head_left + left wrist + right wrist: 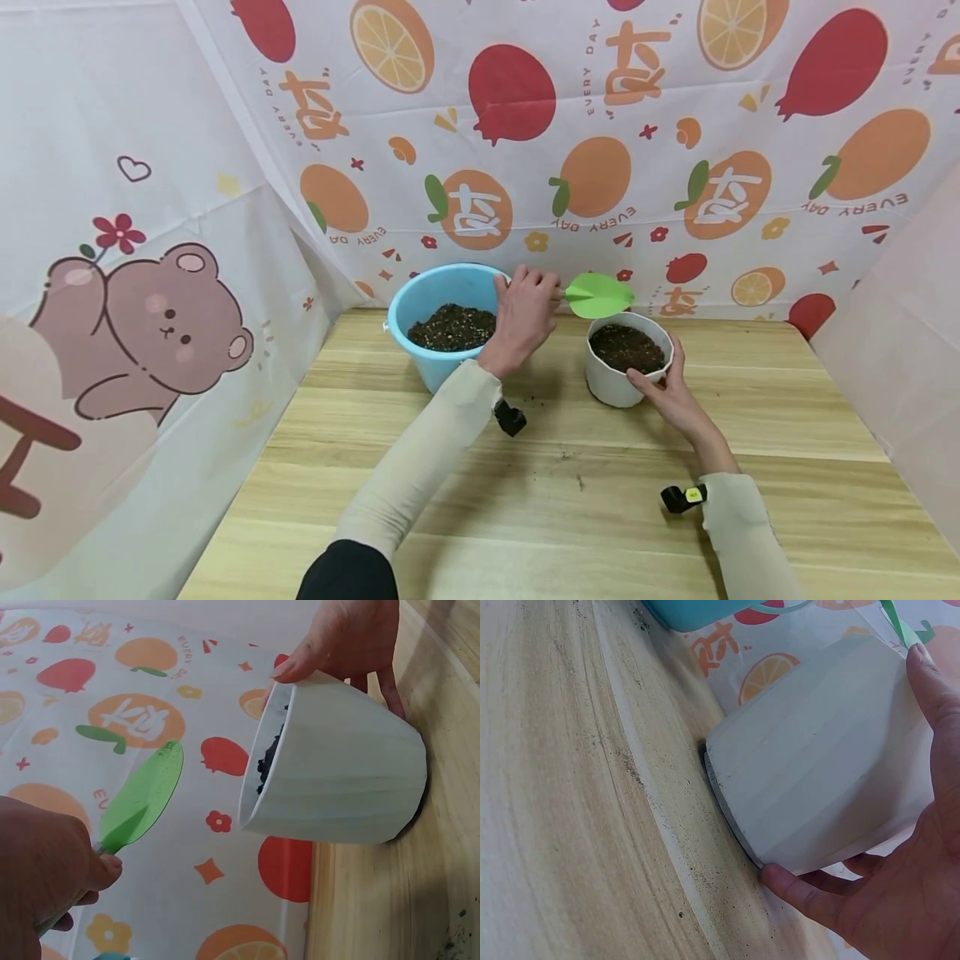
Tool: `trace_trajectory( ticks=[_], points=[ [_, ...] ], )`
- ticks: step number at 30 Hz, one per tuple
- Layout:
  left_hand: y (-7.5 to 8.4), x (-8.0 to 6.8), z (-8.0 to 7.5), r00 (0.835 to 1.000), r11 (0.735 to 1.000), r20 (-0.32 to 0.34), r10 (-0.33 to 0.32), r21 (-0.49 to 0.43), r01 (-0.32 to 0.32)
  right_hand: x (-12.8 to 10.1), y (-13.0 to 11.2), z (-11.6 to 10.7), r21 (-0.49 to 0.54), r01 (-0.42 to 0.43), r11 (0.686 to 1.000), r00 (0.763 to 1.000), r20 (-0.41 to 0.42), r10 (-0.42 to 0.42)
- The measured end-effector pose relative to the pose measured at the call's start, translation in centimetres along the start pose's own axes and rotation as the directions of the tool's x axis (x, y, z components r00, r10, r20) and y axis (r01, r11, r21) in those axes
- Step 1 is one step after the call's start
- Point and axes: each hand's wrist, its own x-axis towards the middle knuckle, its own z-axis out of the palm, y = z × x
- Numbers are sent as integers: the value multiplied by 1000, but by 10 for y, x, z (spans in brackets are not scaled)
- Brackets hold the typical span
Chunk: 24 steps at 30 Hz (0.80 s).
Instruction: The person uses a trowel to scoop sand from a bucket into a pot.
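My left hand (527, 312) grips the handle of a small garden trowel with a bright green blade (598, 296). The blade is raised above the far rim of a white flower pot (611, 385), with only specks of soil showing on it in the left wrist view. Dark soil (627, 347) fills much of the pot, which stands on the table. My right hand (672, 392) holds the pot from the right, thumb at the rim and fingers spread round its side. Below the left hand is a light blue bucket (431, 360) holding dark potting soil (453, 327).
Crumbs of soil (634, 772) lie scattered on the wooden table (525, 517), between bucket and pot and nearer the front. A white cloth (420, 192) printed with fruit hangs right behind the table. Another cloth with a bear (172, 321) hangs at the left.
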Motion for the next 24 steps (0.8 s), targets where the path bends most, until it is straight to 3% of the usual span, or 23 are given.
trace_trajectory(
  ticks=[12,24],
  points=[
    [-13,-2,-12,1000,993,-7,10,-122,-10,-1,-1,0,25,-18,1000,1000,5,18],
    [-33,-7,-18,999,1000,-42,-28,8,28,-2,-1,-1,15,-11,1000,1000,8,10]
  ],
)
